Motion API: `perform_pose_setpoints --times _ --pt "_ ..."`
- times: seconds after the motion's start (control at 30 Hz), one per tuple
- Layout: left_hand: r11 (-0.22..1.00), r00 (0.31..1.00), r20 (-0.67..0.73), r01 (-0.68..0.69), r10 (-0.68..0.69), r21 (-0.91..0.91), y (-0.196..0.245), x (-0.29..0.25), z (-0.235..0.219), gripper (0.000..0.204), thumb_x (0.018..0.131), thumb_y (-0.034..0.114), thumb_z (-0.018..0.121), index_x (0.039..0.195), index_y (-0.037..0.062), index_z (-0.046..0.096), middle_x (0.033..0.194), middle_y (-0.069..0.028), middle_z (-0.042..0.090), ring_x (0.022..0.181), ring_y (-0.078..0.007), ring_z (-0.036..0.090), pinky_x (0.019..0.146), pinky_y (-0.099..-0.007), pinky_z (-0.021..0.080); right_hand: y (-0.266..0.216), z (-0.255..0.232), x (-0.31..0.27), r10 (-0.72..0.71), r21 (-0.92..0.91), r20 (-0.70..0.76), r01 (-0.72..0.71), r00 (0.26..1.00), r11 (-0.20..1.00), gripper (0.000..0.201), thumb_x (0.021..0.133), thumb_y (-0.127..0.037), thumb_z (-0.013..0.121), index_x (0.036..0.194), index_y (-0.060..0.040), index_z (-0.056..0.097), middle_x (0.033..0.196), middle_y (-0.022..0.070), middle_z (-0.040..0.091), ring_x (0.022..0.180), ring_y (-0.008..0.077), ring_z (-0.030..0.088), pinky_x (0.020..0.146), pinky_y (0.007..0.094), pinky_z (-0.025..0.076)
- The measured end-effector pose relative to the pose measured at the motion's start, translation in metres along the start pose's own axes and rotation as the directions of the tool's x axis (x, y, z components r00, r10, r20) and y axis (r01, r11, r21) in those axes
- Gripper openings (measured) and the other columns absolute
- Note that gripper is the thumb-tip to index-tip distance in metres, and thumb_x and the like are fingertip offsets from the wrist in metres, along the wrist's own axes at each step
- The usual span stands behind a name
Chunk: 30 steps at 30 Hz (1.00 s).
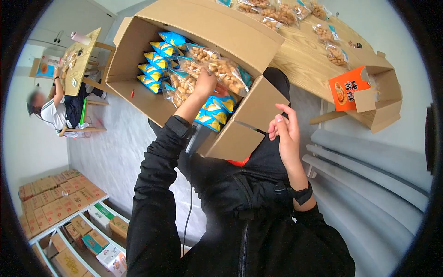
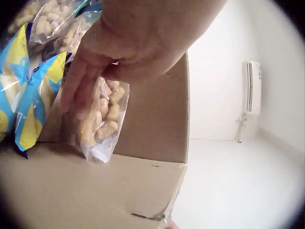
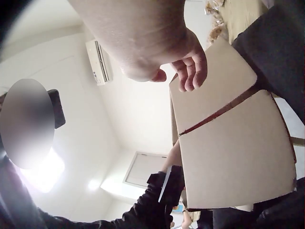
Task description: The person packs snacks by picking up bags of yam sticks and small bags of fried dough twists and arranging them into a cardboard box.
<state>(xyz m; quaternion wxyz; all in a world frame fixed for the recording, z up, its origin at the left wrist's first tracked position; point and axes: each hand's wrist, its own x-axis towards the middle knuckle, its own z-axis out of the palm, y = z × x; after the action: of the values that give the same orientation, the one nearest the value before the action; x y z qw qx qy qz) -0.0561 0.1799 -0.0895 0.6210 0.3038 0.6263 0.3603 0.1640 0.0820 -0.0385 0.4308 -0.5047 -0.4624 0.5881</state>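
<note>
A cardboard box (image 1: 212,23) stands open before me, with bags of peanuts (image 1: 226,74) and a row of blue-and-yellow snack packets (image 1: 157,60) inside. My left hand (image 1: 205,85) reaches down into it and grips a clear bag of peanuts (image 2: 107,119) by the box's inner wall. Part of that grip is hidden behind the bag. More blue-and-yellow packets (image 1: 214,113) lie just below this hand. Beside the box's near flap (image 1: 260,101), my right hand (image 1: 287,134) is held up with loosely bent fingers and nothing in them.
On the wooden table (image 1: 300,60) behind lie more peanut bags (image 1: 325,32) and an orange-fronted carton (image 1: 350,90). Grey rolls (image 1: 369,161) are at the right. Shelves of boxes (image 1: 64,198) stand at lower left. Another person (image 1: 55,108) sits at a far table.
</note>
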Motion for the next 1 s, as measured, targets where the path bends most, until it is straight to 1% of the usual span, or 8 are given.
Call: perform_pose_setpoints --times 0.07,0.13,0.17,0.3,0.43,0.67,0.77,1.0 --pt "0.999 1.000 -0.019 0.009 -0.009 0.042 0.006 0.000 -0.002 0.040 0.076 0.003 0.024 0.110 0.0014 0.001 0.063 -0.0305 0.049 0.050 -0.0367 0.054 0.040 -0.0417 0.046 0.002 0.001 0.001 0.009 0.005 0.009 -0.009 1.000 1.000 0.025 0.082 -0.017 0.039 0.105 -0.0064 0.037 0.058 0.0002 0.044 0.050 0.0047 0.039 0.046 0.0167 0.033" --pt "0.995 0.996 0.070 0.046 -0.052 0.083 0.015 -0.002 -0.005 0.043 0.075 0.002 0.025 0.110 0.0004 0.000 0.063 -0.0312 0.049 0.050 -0.0370 0.054 0.040 -0.0419 0.046 0.005 0.002 0.001 0.023 0.009 0.021 -0.023 1.000 1.000 0.026 0.081 -0.016 0.039 0.105 -0.0066 0.037 0.058 0.0002 0.044 0.050 0.0046 0.038 0.046 0.0166 0.033" --pt "0.988 0.998 0.030 0.050 -0.055 0.145 0.018 -0.003 -0.003 0.033 0.081 0.016 0.032 0.107 -0.0020 0.023 0.065 -0.0264 0.051 0.051 -0.0316 0.055 0.045 -0.0384 0.048 0.007 0.003 0.001 0.024 0.008 0.033 -0.024 0.999 1.000 0.026 0.081 -0.015 0.040 0.105 -0.0065 0.037 0.058 0.0003 0.044 0.050 0.0046 0.039 0.046 0.0167 0.033" --pt "0.959 0.990 0.091 0.077 -0.105 0.273 0.040 0.005 -0.004 0.031 0.080 0.016 0.034 0.095 -0.0104 0.038 0.066 -0.0242 0.052 0.052 -0.0298 0.056 0.046 -0.0363 0.049 0.006 0.004 0.001 0.019 -0.026 0.055 -0.018 0.998 1.000 0.027 0.080 -0.012 0.042 0.105 -0.0057 0.036 0.059 0.0012 0.046 0.050 0.0051 0.040 0.046 0.0175 0.033" --pt "0.963 0.967 0.175 0.145 -0.187 0.225 0.045 0.021 -0.006 0.030 0.079 0.015 0.034 0.096 -0.0089 0.038 0.067 -0.0240 0.052 0.056 -0.0296 0.056 0.049 -0.0372 0.050 0.006 0.004 0.000 0.009 -0.082 0.047 -0.005 0.999 0.997 0.027 0.079 -0.010 0.043 0.104 -0.0052 0.036 0.057 0.0016 0.046 0.049 0.0058 0.041 0.046 0.0185 0.033" --pt "0.959 0.974 0.146 0.131 -0.171 0.252 0.037 0.014 -0.004 0.029 0.081 0.017 0.031 0.103 -0.0016 0.034 0.067 -0.0240 0.052 0.053 -0.0301 0.056 0.047 -0.0380 0.049 0.018 0.004 0.005 0.017 -0.142 0.078 -0.006 0.997 0.990 0.026 0.078 -0.009 0.043 0.103 -0.0050 0.037 0.056 0.0024 0.047 0.048 0.0069 0.042 0.046 0.0195 0.034" --pt "0.880 0.947 0.280 0.008 -0.159 0.475 0.038 0.007 -0.007 0.032 0.078 0.007 0.028 0.109 -0.0001 0.024 0.062 -0.0246 0.051 0.052 -0.0306 0.056 0.045 -0.0387 0.049 0.019 0.007 0.005 0.025 -0.180 0.102 -0.006 0.994 0.984 0.026 0.078 -0.009 0.044 0.103 -0.0051 0.037 0.057 0.0032 0.048 0.049 0.0077 0.043 0.047 0.0207 0.035" --pt "0.859 0.930 0.323 -0.014 -0.177 0.511 0.031 0.023 -0.008 0.045 0.075 0.002 0.028 0.114 0.0028 0.007 0.064 -0.0258 0.051 0.054 -0.0323 0.056 0.048 -0.0407 0.049 0.017 0.005 0.006 0.002 -0.250 0.113 0.027 0.994 0.968 0.026 0.080 -0.010 0.042 0.105 -0.0059 0.037 0.058 0.0007 0.046 0.052 0.0052 0.042 0.047 0.0178 0.036"
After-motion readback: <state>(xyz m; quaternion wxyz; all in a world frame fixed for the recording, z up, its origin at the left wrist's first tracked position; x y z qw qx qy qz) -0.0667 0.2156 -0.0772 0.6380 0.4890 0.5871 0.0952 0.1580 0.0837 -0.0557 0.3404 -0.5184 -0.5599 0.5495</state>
